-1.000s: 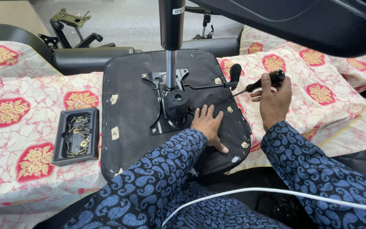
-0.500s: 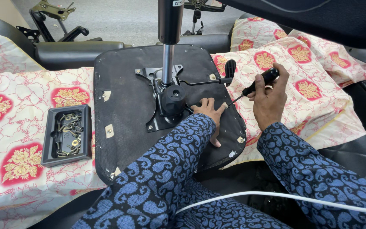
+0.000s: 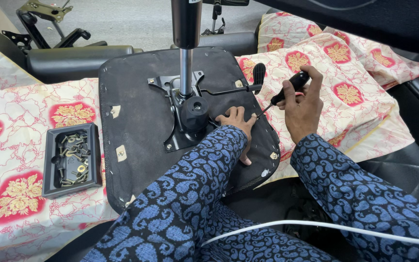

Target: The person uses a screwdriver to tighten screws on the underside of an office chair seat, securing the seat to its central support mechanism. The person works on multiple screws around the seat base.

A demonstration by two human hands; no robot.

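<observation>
The screwdriver point(image 3: 281, 95) slants across the right edge of the upturned chair seat point(image 3: 136, 121), its black handle up and to the right, its thin metal shaft running down-left so the tip meets the seat's underside just beside the left hand's fingertips. The right hand point(image 3: 302, 107) is clamped round the handle, fingers curled tight. The left hand point(image 3: 238, 125) lies flat and spread on the seat — palm down on the black fabric near the right edge, gripping nothing. At the seat's middle sits a black steel tilt mechanism point(image 3: 184, 111) with a chrome gas-lift column point(image 3: 186, 58) rising from it and a paddle lever point(image 3: 248, 82) reaching right. Off the seat's left edge, on the floral cloth point(image 3: 10, 145), a black plastic tray point(image 3: 72, 159) holds screws — dark and brass-coloured.
</observation>
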